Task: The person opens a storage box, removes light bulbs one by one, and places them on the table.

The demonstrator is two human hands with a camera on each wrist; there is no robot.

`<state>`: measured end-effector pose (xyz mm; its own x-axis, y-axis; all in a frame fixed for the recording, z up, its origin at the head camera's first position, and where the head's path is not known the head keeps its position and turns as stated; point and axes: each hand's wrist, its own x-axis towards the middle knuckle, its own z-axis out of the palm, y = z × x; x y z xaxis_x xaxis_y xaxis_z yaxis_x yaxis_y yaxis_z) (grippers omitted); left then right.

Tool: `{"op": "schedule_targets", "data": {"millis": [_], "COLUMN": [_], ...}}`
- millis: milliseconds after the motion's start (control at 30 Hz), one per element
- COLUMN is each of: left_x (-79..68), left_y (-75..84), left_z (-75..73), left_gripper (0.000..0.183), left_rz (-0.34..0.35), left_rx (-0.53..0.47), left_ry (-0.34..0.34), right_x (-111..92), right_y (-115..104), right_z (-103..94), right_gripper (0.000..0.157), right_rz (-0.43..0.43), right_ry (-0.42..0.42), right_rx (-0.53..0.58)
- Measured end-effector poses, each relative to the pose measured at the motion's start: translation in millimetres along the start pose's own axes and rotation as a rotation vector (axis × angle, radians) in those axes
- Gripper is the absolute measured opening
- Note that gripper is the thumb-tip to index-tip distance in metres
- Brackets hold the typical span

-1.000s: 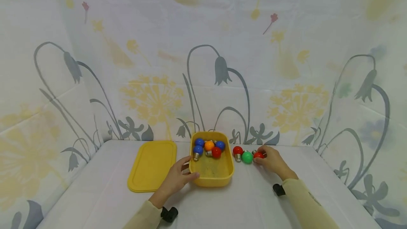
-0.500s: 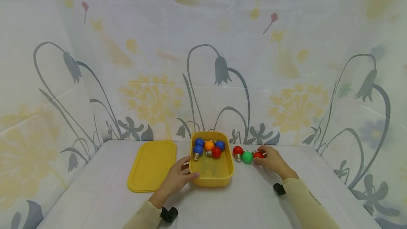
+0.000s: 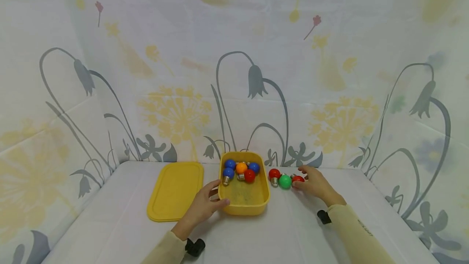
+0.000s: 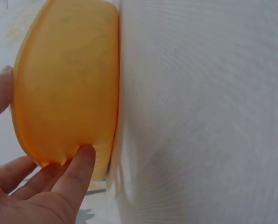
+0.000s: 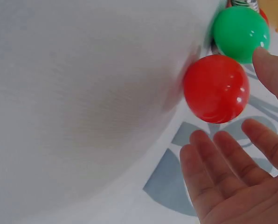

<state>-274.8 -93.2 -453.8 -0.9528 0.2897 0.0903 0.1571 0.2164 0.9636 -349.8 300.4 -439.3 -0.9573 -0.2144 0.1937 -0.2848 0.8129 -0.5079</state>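
A yellow plastic box (image 3: 243,210) holds several coloured light bulbs: blue, one orange (image 3: 241,168) and one red (image 3: 249,176). My left hand (image 3: 205,205) holds the box's near left corner. In the left wrist view its fingertips press the outer wall (image 4: 69,84) and the thumb touches the rim. To the right of the box lie a red bulb (image 3: 274,174), a green bulb (image 3: 285,181) and another red bulb (image 3: 298,179). My right hand (image 3: 316,184) is around that last bulb; in the right wrist view its spread fingers stand apart from the red globe (image 5: 217,88).
A yellow lid (image 3: 176,192) lies flat on the white-covered table (image 3: 278,239), left of the box. Behind the table hangs a white cloth (image 3: 234,113) with a flower print. Each wrist carries a small black camera.
My right hand has shifted slightly rightward, and its fingers have opened off the outer red bulb, which sits in nearly the same place. The left hand and the box have not moved.
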Motion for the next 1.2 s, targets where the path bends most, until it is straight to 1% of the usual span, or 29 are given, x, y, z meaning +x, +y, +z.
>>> {"op": "schedule_targets", "data": {"millis": [200, 333, 400, 633, 767, 833, 1033, 1200], "left_x": [0.4, -0.2, -0.6, 0.5, 0.4, -0.1, -1.0, -0.7], "left_y": [-0.7, -1.0, -0.9, -1.4, -0.3, 0.4, 1.2, -0.7], "left_z": [0.2, -0.4, -0.6, -0.6, -0.1, 0.0, -0.1, -0.5], "left_gripper": [0.076, 0.077, 0.078, 0.077, 0.077, 0.077, 0.077, 0.078], "left_rz": [0.001, 0.005, 0.004, 0.000, -0.002, -0.003, -0.017, -0.002], "left_rx": [-0.008, -0.003, -0.001, -0.007, 0.002, 0.007, 0.015, 0.018], "left_ry": [-0.001, -0.001, -0.001, -0.003, 0.001, 0.003, 0.008, 0.008], "right_x": [5.1, 10.0, 13.0, 25.4, 31.9, 34.5, 42.0, 50.9], "right_y": [-12.8, -28.6, -38.1, -67.4, -81.3, -88.0, -106.6, -117.5], "right_z": [-6.1, -7.8, -6.8, 5.6, 13.1, 17.1, 31.5, 44.8], "right_gripper": [0.055, 0.057, 0.057, 0.052, 0.050, 0.050, 0.053, 0.051], "right_rz": [-0.041, -0.044, -0.063, -0.185, -0.231, -0.233, -0.191, -0.213], "right_ry": [0.028, 0.019, 0.017, 0.041, 0.037, 0.019, -0.078, -0.143], "right_rx": [-0.053, -0.053, -0.049, -0.026, -0.021, -0.017, -0.010, -0.052]}}
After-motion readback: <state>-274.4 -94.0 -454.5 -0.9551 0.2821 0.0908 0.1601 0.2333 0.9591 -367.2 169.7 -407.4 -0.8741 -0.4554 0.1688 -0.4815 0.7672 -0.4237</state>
